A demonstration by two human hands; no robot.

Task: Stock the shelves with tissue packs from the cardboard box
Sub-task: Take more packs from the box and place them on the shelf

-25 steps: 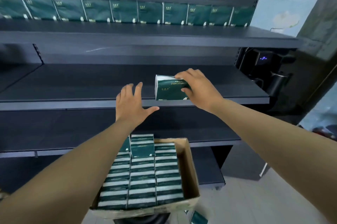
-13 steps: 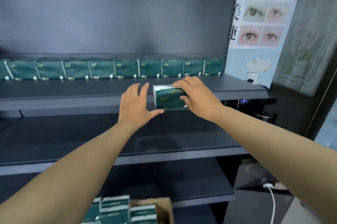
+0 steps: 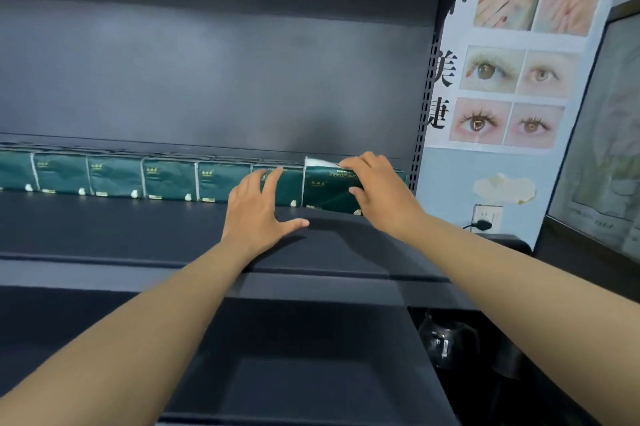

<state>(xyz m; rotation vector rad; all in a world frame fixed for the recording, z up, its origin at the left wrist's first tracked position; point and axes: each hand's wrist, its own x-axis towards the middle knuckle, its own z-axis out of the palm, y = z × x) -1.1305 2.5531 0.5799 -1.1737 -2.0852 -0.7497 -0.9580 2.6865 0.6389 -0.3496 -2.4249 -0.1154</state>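
Right hand [image 3: 381, 197] pinches a pack [image 3: 329, 191] by its top edge, standing on the upper shelf [image 3: 138, 228] before the back row [image 3: 114, 176]. Left hand [image 3: 258, 214] hovers beside it, fingers spread. Risk: slick film wrap slips; soft rectangular pack tips against neighbours. Shelf matte dark metal.

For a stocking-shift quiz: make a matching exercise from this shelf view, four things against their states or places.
Things:
1. left hand
2. right hand
3. row of tissue packs
4. wall socket

States or places:
A. lined up along the back of the shelf
B. grips a tissue pack
C. fingers spread, holding nothing
D. right of the shelving, plug inserted

Pairs: 1-C, 2-B, 3-A, 4-D
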